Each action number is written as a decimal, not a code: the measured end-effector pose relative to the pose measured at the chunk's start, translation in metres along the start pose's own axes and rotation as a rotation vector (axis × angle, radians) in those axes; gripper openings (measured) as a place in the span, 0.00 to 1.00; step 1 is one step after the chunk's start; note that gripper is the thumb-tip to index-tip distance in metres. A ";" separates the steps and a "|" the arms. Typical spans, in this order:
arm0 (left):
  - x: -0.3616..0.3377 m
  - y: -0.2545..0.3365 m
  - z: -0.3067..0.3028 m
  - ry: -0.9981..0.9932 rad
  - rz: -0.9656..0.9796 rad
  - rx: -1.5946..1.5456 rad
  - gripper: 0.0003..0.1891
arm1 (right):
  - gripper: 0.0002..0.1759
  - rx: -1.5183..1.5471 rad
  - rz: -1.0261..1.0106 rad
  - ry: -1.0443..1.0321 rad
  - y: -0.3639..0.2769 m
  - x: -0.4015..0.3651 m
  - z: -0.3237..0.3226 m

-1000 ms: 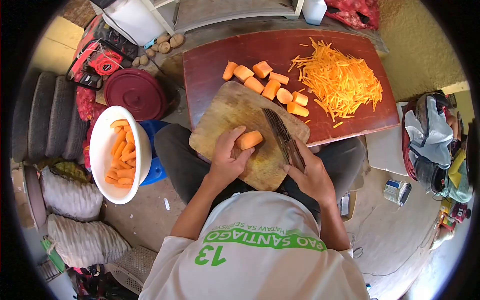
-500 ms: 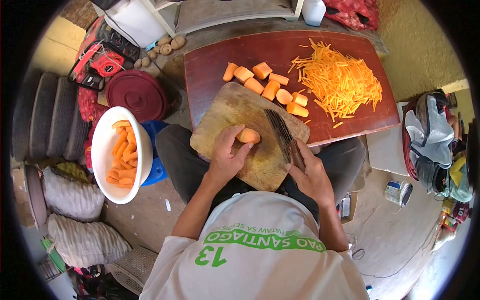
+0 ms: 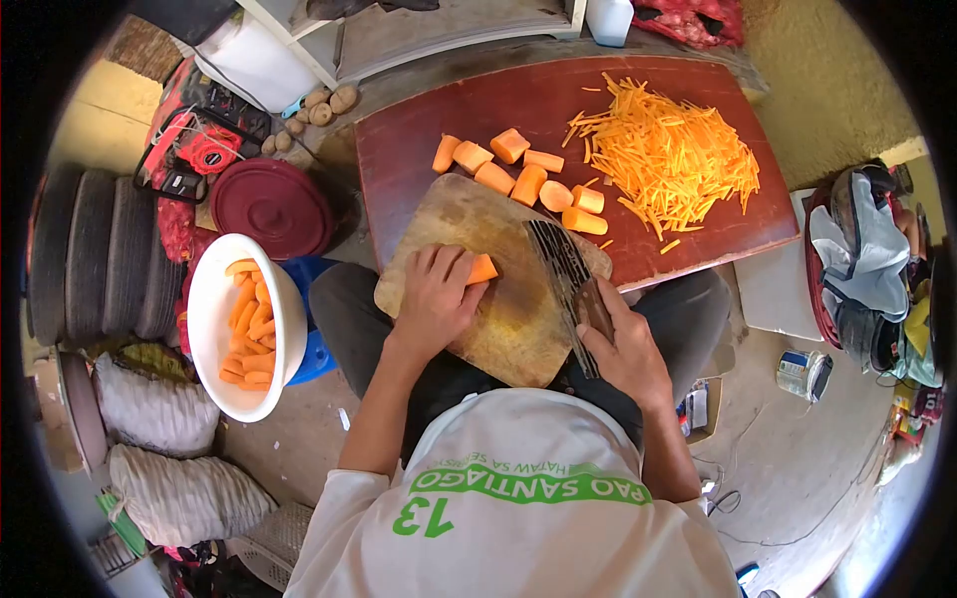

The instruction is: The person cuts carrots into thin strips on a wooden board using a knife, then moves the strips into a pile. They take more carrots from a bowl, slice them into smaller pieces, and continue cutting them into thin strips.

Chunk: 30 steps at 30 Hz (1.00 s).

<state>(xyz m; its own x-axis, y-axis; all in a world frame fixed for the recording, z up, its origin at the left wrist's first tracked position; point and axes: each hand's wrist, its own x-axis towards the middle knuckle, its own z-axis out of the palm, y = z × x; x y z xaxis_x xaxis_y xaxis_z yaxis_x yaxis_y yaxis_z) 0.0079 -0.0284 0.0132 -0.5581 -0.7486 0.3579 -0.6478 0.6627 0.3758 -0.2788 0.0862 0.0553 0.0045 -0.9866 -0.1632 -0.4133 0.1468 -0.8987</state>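
Observation:
On the worn wooden cutting board [image 3: 498, 329], my left hand [image 3: 437, 299] is closed over a short carrot piece [image 3: 481, 269], whose orange end shows past the fingers. My right hand [image 3: 628, 349] grips the wooden handle of a dark, slotted blade tool [image 3: 560, 264] that lies over the board's right side. The tool and the carrot piece are apart. Just beyond the board, several cut carrot chunks [image 3: 528, 184] sit on the red table [image 3: 419, 120]. A heap of shredded carrot [image 3: 678, 154] is to their right.
At the left stands a white basin [image 3: 204, 344] of peeled carrots, with a dark red lid [image 3: 271, 208] behind it. Tires [image 3: 90, 259] and sacks [image 3: 184, 488] are at the far left. A jar [image 3: 802, 375] lies on the floor at the right.
My left hand has shifted left and closed further over the carrot piece, covering more of it. The blade tool has turned slightly in my right hand, its face showing wider.

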 end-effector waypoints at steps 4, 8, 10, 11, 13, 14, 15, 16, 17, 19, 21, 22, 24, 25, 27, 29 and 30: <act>0.017 0.006 -0.009 -0.133 -0.007 -0.057 0.24 | 0.40 -0.010 -0.025 0.012 0.000 0.000 0.001; 0.015 0.018 0.001 0.058 -0.091 -0.316 0.20 | 0.40 -0.027 -0.053 0.036 0.003 -0.001 0.004; 0.008 0.027 0.008 0.150 -0.219 -0.499 0.18 | 0.39 -0.040 -0.030 0.028 0.002 -0.001 0.004; 0.002 0.027 0.013 0.170 -0.226 -0.502 0.18 | 0.38 -0.047 -0.018 0.020 -0.001 -0.001 0.003; -0.011 0.025 0.025 0.211 -0.245 -0.508 0.18 | 0.38 -0.064 -0.006 -0.004 -0.006 0.000 0.003; -0.015 0.022 0.029 0.258 -0.210 -0.481 0.18 | 0.38 -0.074 -0.007 -0.017 -0.009 0.000 0.002; -0.017 0.022 0.030 0.304 -0.174 -0.454 0.18 | 0.38 -0.085 -0.007 -0.029 -0.010 0.001 0.002; -0.019 0.021 0.031 0.350 -0.140 -0.427 0.19 | 0.38 -0.092 -0.011 -0.040 -0.011 0.001 0.002; -0.020 0.021 0.031 0.349 -0.148 -0.429 0.19 | 0.38 -0.099 -0.018 -0.052 -0.012 0.002 0.002; -0.020 0.021 0.030 0.351 -0.164 -0.430 0.20 | 0.37 -0.121 -0.043 -0.072 -0.014 0.004 0.003; -0.021 0.020 0.031 0.346 -0.151 -0.416 0.19 | 0.37 -0.154 -0.070 -0.083 -0.016 0.004 0.003; -0.020 0.020 0.031 0.343 -0.144 -0.411 0.19 | 0.37 -0.186 -0.119 -0.071 -0.021 0.004 0.003; -0.020 0.020 0.033 0.353 -0.126 -0.366 0.20 | 0.37 -0.250 -0.212 -0.046 -0.035 0.001 0.004; -0.021 0.021 0.034 0.354 -0.119 -0.344 0.21 | 0.38 -0.229 -0.234 -0.066 -0.039 0.000 0.003; -0.019 0.022 0.033 0.334 -0.082 -0.309 0.23 | 0.38 -0.185 -0.275 -0.107 -0.048 -0.003 0.003; -0.018 0.022 0.033 0.309 -0.061 -0.282 0.24 | 0.38 -0.204 -0.251 -0.129 -0.058 -0.005 0.004; -0.019 0.021 0.032 0.295 -0.059 -0.272 0.24 | 0.38 -0.213 -0.238 -0.139 -0.061 -0.006 0.004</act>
<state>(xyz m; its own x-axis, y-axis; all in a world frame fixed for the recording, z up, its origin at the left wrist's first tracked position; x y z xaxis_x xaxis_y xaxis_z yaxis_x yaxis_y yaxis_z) -0.0118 -0.0007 -0.0132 -0.3256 -0.7734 0.5439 -0.4918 0.6298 0.6013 -0.2498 0.0835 0.1098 0.2418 -0.9700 -0.0261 -0.5664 -0.1192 -0.8155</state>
